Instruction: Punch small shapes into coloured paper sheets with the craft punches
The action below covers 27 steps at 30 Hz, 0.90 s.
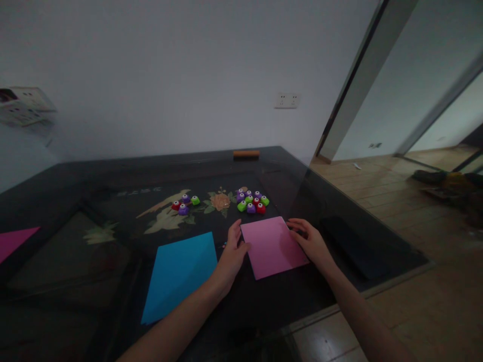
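Observation:
A light pink square sheet or stack of paper (274,247) lies between my hands on the dark tabletop. My left hand (232,254) is at its left edge, thumb on the paper and fingers beside it. At the right edge, my right hand (309,241) has its thumb on the paper and its fingers along the upper right side. Blue paper (183,271) lies to the left, partly behind my left forearm. Beyond the pink paper sits a cluster of red, green and purple pieces with eye-like tops (251,201). Several similar pieces (183,207) are further left.
The black table (211,171) has a printed flower pattern and meets a white wall. A brown cylinder (246,154) lies at its back edge. Magenta paper (15,241) shows at the far left. A dark flat object (352,246) lies right of my right hand.

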Available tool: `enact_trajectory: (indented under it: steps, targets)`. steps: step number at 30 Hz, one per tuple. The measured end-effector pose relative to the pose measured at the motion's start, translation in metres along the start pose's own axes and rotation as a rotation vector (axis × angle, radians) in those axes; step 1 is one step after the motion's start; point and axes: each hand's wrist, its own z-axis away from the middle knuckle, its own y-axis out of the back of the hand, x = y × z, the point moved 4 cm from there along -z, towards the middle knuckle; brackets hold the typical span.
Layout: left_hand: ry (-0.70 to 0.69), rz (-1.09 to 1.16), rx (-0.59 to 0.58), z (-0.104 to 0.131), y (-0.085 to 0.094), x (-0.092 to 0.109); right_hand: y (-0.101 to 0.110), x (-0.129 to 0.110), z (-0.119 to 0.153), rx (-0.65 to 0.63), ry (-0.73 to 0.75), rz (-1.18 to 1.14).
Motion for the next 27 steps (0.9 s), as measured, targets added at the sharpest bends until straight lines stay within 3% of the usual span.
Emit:
enact_trajectory:
  steps: [5,13,21,24,27]
  targets:
    - [-0.024,0.132,-0.07,0.004,-0.003,0.005,-0.001,0.001,-0.001,-0.043,0.004,-0.053]
    - [-0.048,0.09,-0.103,0.008,-0.006,0.009,-0.001,0.001,-0.003,-0.085,-0.003,-0.1]
    - [-0.334,-0.455,-0.041,0.002,0.001,0.021,0.004,-0.007,0.0,-0.01,0.121,0.143]
    - [-0.41,-0.614,-0.071,-0.008,-0.005,0.034,0.008,-0.018,0.005,-0.006,0.284,0.192]
    - [-0.428,-0.759,-0.083,-0.025,-0.016,0.043,0.009,-0.03,0.018,-0.128,0.459,0.273]
